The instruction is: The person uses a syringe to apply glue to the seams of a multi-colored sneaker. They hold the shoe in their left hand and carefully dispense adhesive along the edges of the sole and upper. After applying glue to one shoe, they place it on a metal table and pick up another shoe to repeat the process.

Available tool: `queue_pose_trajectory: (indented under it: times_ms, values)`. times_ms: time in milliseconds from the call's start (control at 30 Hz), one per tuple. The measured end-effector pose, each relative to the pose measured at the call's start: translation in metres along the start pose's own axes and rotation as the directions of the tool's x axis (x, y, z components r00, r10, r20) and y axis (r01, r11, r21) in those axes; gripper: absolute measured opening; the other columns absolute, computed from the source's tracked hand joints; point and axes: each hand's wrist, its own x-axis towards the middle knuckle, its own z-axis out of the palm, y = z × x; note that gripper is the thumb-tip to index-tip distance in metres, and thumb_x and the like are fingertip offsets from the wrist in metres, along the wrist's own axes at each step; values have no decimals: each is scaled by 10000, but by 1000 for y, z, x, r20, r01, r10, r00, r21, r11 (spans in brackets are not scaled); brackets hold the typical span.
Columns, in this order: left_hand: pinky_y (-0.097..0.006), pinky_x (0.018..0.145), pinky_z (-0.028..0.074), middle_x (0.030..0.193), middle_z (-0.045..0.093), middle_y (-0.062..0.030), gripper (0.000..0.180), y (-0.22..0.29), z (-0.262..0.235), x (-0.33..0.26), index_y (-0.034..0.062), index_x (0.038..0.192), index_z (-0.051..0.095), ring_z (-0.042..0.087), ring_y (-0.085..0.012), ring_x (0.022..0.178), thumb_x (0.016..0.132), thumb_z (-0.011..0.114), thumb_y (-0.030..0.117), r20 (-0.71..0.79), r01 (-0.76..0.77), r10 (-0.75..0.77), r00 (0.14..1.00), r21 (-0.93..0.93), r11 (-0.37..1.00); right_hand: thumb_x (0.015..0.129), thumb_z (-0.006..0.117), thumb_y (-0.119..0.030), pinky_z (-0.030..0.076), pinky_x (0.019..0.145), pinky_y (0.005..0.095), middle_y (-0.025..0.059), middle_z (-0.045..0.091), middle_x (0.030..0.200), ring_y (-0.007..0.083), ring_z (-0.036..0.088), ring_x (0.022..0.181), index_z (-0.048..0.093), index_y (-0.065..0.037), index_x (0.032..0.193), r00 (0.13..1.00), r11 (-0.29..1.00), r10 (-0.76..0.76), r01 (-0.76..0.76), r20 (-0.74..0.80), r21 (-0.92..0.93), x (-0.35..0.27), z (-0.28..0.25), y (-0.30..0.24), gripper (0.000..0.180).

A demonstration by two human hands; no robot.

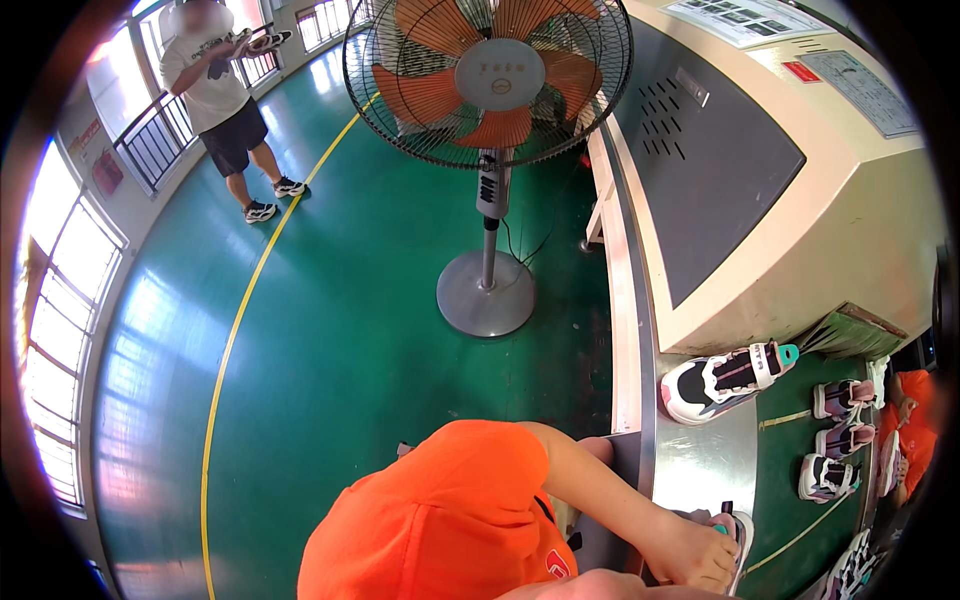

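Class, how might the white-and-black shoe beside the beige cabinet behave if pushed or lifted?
The shoe probably won't roll, given its long, thick sole. The shiny metal surface might let it slide. If the teal piece at its opening belongs to an insert, it could feel stiffer and heavier.

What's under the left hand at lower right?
A shoe: its pale sole edge and a teal bit show past the left hand. Whatever lies directly beneath the palm and fingers is covered.

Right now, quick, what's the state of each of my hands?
Left hand: fingers bent against a shoe; whether the grip is closed cannot be told.
Right hand: out of view, state cannot be told.
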Motion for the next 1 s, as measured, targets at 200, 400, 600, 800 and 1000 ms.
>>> queue_pose_trajectory:
  times_ms: [200,400,600,800,1000]
  values:
    - [-378,672,435,816,557,-53,276,2,-3,-1,82,855,557,574,-220,800,948,456,321,25,-5,5,1000,-8,1000,797,700,-215,430,397,264,50,566,720,146,562,510,519,-51,1267,999,999,34,-34,-33,4,-11,-17,12,530]
    - [-428,762,451,919,595,-129,277,0,10,-24,-12,885,585,588,-307,908,752,606,230,72,106,-93,993,-207,973,803,697,-229,426,379,265,51,564,705,150,562,491,530,-52,1256,944,958,286,-281,-165,56,-61,-107,74,514]
    - [-353,906,483,1220,627,-129,402,-13,-11,-31,27,1167,620,609,-249,1130,795,604,176,278,139,-151,949,61,988,816,685,-234,434,389,256,72,595,776,158,581,508,529,-37,1256,834,806,552,-536,4,251,-157,-231,34,507]
    - [-315,918,445,1142,674,-64,244,-17,-5,-11,82,1064,648,611,-208,1101,921,527,238,385,166,-119,915,-93,982,665,756,-306,519,657,312,205,531,1199,261,599,881,406,111,1308,950,572,26,-270,312,775,-155,-240,-37,842]
    - [-306,906,441,1135,658,-63,245,-37,-25,1,94,1032,641,604,-203,1092,871,533,243,469,190,-114,876,-119,975,528,772,-553,501,565,355,252,568,979,324,592,649,284,170,1333,866,257,-294,-336,405,906,-80,-159,-78,1186]
